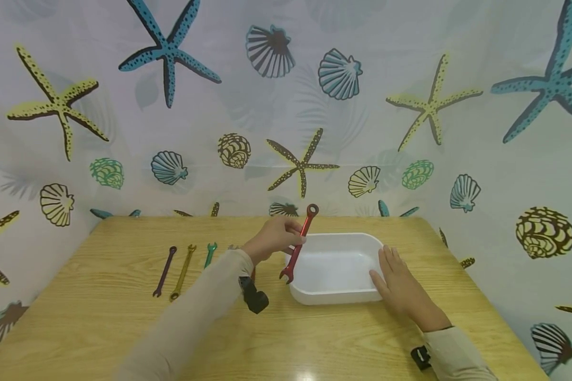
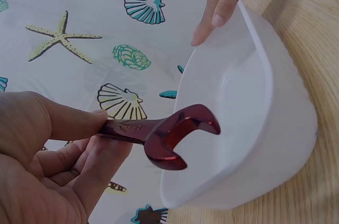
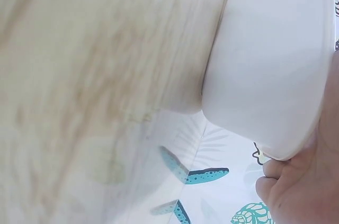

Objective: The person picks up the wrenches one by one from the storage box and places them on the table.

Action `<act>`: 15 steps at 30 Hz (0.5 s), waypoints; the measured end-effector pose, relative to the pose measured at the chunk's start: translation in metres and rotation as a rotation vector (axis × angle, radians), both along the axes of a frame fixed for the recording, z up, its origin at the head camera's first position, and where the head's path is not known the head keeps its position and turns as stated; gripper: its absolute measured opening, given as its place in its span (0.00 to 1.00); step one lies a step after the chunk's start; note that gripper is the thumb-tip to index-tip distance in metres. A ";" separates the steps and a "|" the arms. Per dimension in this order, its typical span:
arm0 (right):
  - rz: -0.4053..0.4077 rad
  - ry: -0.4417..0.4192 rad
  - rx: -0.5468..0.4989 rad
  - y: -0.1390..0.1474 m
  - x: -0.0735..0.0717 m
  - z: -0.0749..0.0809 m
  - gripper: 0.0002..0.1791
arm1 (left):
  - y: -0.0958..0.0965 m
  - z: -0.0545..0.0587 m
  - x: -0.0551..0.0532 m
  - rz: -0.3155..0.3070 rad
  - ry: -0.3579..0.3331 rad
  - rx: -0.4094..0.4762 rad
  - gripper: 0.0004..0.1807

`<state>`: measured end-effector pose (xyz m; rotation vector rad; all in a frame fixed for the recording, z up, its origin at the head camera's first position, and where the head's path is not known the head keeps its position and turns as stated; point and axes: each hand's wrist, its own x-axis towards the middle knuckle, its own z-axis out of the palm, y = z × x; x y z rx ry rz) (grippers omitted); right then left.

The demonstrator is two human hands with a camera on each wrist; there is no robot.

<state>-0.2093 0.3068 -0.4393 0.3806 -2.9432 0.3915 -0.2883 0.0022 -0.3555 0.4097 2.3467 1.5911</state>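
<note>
My left hand (image 1: 275,239) pinches a red combination wrench (image 1: 298,248) by its shank, between thumb and fingers. The wrench tilts, ring end up and open end down, in front of the left end of a white tray (image 1: 335,297). In the left wrist view, the open jaw of the wrench (image 2: 172,138) points toward the tray's inside. My right hand (image 1: 402,288) holds the tray's right rim, its thumb reaching over the inner side. The right wrist view shows fingertips (image 3: 270,173) against the rim's outside corner.
Left of the tray lie a purple wrench (image 1: 164,271), a gold wrench (image 1: 183,272) and a green wrench (image 1: 210,254). My left forearm hides part of the green one and more tools beside it. A patterned cloth (image 1: 248,106) hangs behind the wooden table (image 1: 86,301).
</note>
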 end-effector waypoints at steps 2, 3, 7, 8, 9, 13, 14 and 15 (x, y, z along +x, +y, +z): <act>0.001 0.000 -0.001 0.000 0.000 0.000 0.39 | -0.012 0.001 -0.001 0.032 0.003 0.003 0.14; 0.002 -0.001 -0.002 0.000 0.000 0.000 0.39 | -0.018 0.000 -0.001 0.045 0.008 0.000 0.15; 0.009 -0.005 -0.007 0.000 0.000 0.001 0.39 | -0.045 -0.001 -0.002 0.098 -0.001 -0.013 0.18; 0.010 -0.005 -0.006 0.000 0.000 0.001 0.39 | -0.053 -0.002 -0.003 0.102 -0.003 -0.017 0.18; 0.009 -0.005 -0.006 0.000 0.000 0.002 0.39 | -0.061 -0.005 -0.004 0.108 -0.006 -0.016 0.18; 0.010 -0.002 -0.009 0.000 0.000 0.002 0.39 | -0.093 -0.014 -0.006 0.131 -0.017 -0.029 0.21; 0.009 -0.002 -0.011 0.000 0.000 0.001 0.39 | -0.101 -0.016 -0.006 0.135 -0.021 -0.025 0.21; 0.009 -0.002 -0.014 0.000 0.000 0.001 0.39 | -0.109 -0.017 -0.005 0.148 -0.027 -0.028 0.22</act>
